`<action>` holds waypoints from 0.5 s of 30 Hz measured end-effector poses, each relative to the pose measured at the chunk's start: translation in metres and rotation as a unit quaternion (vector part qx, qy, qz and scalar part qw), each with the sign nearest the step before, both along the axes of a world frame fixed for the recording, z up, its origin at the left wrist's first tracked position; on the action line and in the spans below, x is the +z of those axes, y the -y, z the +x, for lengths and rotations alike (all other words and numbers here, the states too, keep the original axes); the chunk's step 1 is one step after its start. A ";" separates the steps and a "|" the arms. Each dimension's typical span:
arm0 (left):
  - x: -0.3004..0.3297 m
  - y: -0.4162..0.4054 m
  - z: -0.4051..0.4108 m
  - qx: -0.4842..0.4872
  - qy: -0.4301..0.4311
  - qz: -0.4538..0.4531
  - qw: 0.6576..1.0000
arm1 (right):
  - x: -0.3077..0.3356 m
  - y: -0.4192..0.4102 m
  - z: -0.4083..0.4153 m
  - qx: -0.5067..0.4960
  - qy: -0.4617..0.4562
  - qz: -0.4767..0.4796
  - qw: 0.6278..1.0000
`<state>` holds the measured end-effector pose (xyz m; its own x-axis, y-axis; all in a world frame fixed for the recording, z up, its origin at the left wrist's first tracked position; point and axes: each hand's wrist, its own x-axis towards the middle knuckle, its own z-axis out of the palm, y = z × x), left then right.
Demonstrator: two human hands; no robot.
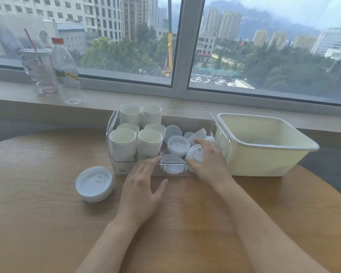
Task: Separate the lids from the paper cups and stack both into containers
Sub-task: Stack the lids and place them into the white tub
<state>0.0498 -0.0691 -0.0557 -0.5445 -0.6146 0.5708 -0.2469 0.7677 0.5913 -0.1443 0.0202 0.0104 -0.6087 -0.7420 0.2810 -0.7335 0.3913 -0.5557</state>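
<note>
A clear plastic bin (114,123) stands on the wooden table. Its left half holds several stacks of white paper cups (123,144). Its right half holds stacks of white lids (178,145) and some loose ones. My right hand (209,162) reaches into the bin's right front corner, fingers curled round a stack of lids (195,154). My left hand (142,186) hovers with straight, spread fingers at the bin's front wall, fingertips by the rim. Another stack of lids (95,183) sits on the table left of the bin.
A cream plastic tub (272,160) stands right of the bin, touching it, with a few lids at its bottom. On the window ledge at back left are a clear cup with a red straw (38,71) and a water bottle (66,71).
</note>
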 end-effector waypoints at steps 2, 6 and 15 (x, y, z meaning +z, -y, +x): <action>-0.004 0.004 0.001 0.010 0.002 -0.010 1.000 | 0.003 0.010 -0.005 -0.011 0.021 0.051 0.998; -0.007 0.007 0.000 0.024 -0.007 -0.016 1.000 | 0.008 0.023 -0.017 -0.034 0.059 0.121 0.990; -0.011 0.006 0.002 0.005 -0.034 0.004 0.999 | 0.017 0.023 -0.022 0.000 0.133 0.124 0.983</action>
